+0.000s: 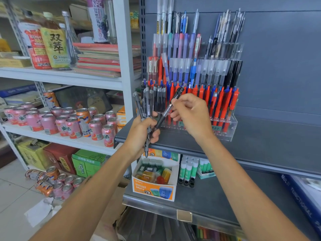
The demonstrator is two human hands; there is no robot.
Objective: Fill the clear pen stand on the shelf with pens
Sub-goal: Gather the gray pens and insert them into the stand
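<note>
Grey metal shelf (271, 145) across the right half, carrying the tiered clear acrylic pen stand (231, 126) against its back panel. Stand packed on every tier: red and blue click pens along the front row right of centre, dark grey ones at the front left, clear-capped pens above, loose mixed pens at the top. Left of the stand, a white rack with pink drink cans (73, 126) level with the front row, bottles and a pile of red notebooks (99, 60) higher up. Below the stand, under the shelf edge, an open orange-and-white cardboard box of small items (154, 178) beside white glue sticks (188, 168). In front of the stand's lower left corner, left hand (140, 134) clenched round a bunch of dark grey pens (145, 108), tips pointing down past the shelf edge. Just right of that, before the front row, right hand (191, 113) pinching a single black click pen (169, 108), held aslant, clicker end up toward the red pens, tip down near the left hand's fingers.
</note>
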